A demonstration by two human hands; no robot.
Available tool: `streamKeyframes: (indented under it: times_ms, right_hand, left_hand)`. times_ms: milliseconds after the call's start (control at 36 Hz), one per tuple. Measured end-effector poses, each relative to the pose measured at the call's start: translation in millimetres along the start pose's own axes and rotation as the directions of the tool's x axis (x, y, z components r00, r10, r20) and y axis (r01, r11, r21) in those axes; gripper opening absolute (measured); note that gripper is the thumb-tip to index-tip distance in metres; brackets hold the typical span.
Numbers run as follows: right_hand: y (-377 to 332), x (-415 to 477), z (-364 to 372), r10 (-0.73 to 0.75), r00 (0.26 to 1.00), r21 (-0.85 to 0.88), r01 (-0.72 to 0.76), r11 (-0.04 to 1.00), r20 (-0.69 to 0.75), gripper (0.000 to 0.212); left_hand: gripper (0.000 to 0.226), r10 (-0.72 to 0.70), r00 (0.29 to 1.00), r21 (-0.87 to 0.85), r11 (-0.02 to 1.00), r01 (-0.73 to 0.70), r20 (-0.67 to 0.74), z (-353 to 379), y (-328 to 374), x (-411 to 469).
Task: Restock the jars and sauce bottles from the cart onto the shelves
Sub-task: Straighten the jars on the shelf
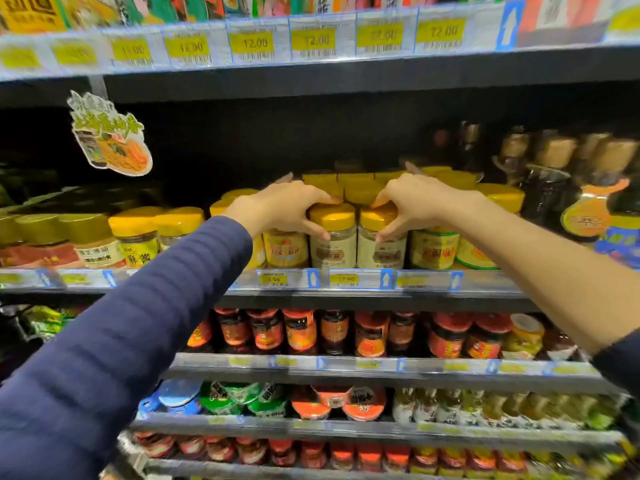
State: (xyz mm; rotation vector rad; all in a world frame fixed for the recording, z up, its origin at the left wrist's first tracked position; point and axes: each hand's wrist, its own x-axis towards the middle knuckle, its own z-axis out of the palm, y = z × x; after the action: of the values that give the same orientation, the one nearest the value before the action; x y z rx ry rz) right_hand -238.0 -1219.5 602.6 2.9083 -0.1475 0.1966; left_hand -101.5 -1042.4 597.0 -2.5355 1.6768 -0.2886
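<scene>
Two pale jars with yellow lids stand side by side at the front of the middle shelf (360, 292). My left hand (284, 206) curls over the left jar (333, 237), thumb under the lid and fingers on top. In the same way my right hand (415, 199) grips the right jar (381, 240). Both jars rest upright on the shelf, touching each other. More yellow-lidded jars (353, 188) fill the rows behind and to both sides. The cart is out of view.
Dark sauce bottles (547, 181) with tan caps stand at the right of the same shelf. A paper promo tag (110, 136) hangs at upper left. Red-lidded jars (301, 330) fill the shelf below, tubs and bottles lower down. The shelf above (311, 64) carries price labels.
</scene>
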Motion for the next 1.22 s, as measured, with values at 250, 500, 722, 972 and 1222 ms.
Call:
streamKeyframes:
  times_ms: [250, 500, 722, 972, 1222]
  right_hand:
    - [-5, -1, -1, 0.023, 1.000, -0.041, -0.023, 0.999, -0.005, 0.074]
    - [-3, 4, 5, 0.041, 0.999, -0.048, -0.042, 0.998, -0.030, 0.060]
    - [-4, 4, 8, 0.053, 0.996, -0.071, -0.058, 0.996, -0.068, 0.062]
    - [-12, -4, 5, 0.059, 0.996, -0.042, -0.061, 0.997, -0.062, 0.062]
    - [-11, -5, -7, 0.041, 0.997, 0.092, -0.035, 0.995, -0.062, 0.074]
  left_hand:
    - [0.062, 0.030, 0.997, -0.005, 1.000, -0.030, -0.068, 6, -6, 2]
    - [0.063, 0.020, 0.991, 0.044, 0.999, -0.014, -0.135, 5, 3, -1]
    - [0.068, 0.016, 0.981, -0.018, 1.000, -0.020, -0.193, 10, 2, -2]
    - [0.064, -0.013, 0.983, -0.024, 1.000, 0.009, -0.180, 14, 6, -6]
    - [0.058, -0.075, 0.984, -0.129, 0.990, 0.054, -0.160, -4, -9, -30]
